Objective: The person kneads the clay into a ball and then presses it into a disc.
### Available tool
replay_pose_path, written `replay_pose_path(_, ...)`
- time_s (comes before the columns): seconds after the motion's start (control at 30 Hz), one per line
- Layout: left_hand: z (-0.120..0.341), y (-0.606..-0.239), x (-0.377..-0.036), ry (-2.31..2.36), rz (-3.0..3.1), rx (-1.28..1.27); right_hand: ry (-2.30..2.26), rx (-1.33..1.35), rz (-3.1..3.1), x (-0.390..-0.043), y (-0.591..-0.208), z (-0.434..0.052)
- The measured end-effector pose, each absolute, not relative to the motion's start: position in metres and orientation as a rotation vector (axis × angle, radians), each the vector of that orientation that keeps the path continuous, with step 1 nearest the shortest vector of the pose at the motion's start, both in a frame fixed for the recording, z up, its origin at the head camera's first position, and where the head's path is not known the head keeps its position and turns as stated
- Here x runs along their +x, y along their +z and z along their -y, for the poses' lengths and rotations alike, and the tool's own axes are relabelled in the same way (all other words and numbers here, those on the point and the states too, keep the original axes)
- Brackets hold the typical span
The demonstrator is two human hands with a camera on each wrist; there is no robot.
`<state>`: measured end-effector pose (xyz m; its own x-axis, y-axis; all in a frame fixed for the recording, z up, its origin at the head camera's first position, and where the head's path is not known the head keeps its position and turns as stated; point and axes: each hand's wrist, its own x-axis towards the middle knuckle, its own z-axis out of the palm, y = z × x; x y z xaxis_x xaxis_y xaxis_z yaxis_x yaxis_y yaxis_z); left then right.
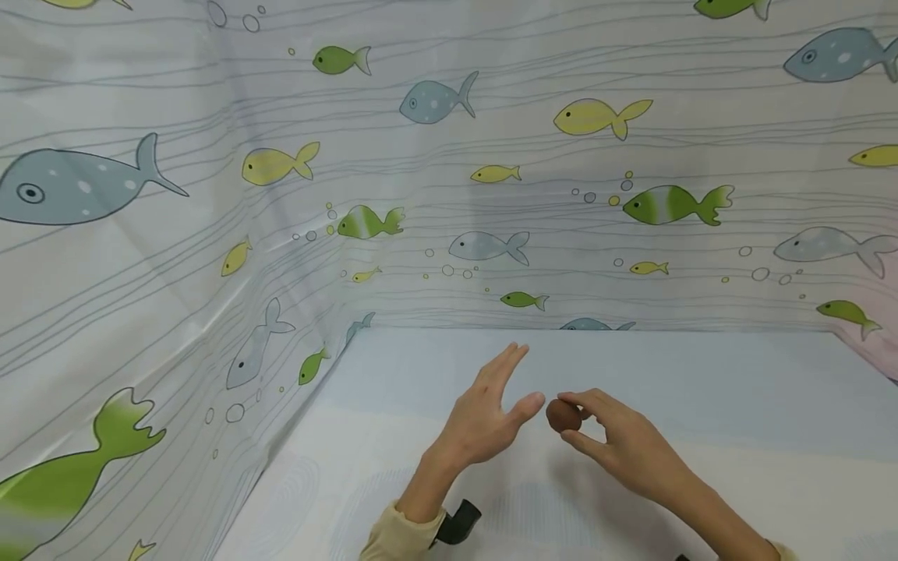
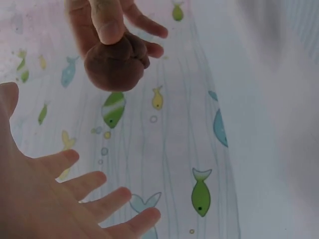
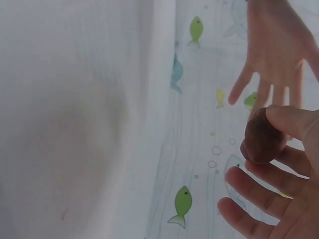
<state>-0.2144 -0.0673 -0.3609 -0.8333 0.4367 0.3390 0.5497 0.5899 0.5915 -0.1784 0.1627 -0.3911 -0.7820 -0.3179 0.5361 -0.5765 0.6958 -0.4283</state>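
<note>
1. Fingers of the bare right hand [image 1: 624, 444] pinch a small, rounded, matt brown lump [image 1: 563, 415] between the thumb and the fingers facing it. They hold it up above the bench [image 1: 701, 374], between the two hands.

2. Fingers of the bare left hand [image 1: 480, 421] are extended and hold nothing; the thumb stands away from them, pointing towards the lump.

3. From the head camera, the left thumb tip seems almost to meet the brown lump; the left wrist camera shows them clearly apart. That wrist view also reveals creases and separate lobes on the lump, which looks like a plain ball from the head. The right wrist camera shows the right hand's lower fingers fanned out, and the left hand's fingers spread beyond.

4. Counted: two hands, one brown lump, one beige sleeve cuff [image 1: 403, 534] plainly seen at the left wrist, and one black curved wrist device [image 1: 459, 522] beside it. A sliver of sleeve shows at the right forearm.

5. White and pale blue, the bench bears faint blue patterns. Behind and to the left hangs white fabric [image 1: 435, 39] printed with thin wavy lines, bubbles, and green, yellow and blue fish. Pink shows at the far right.
</note>
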Motion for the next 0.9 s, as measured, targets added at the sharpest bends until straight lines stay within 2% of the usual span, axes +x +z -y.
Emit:
replay_pose_path(0.47, 0.05, -0.354, -0.217, -1.27, 2.604, -0.873, 0.849, 0.677, 2.477, -0.187, -0.377, -0.163)
replay_pose_path(0.9, 0.036, -0.361, -0.23, -1.806, 2.389, -1.001, 0.879, 0.68, 2.456, -0.187, -0.365, -0.153)
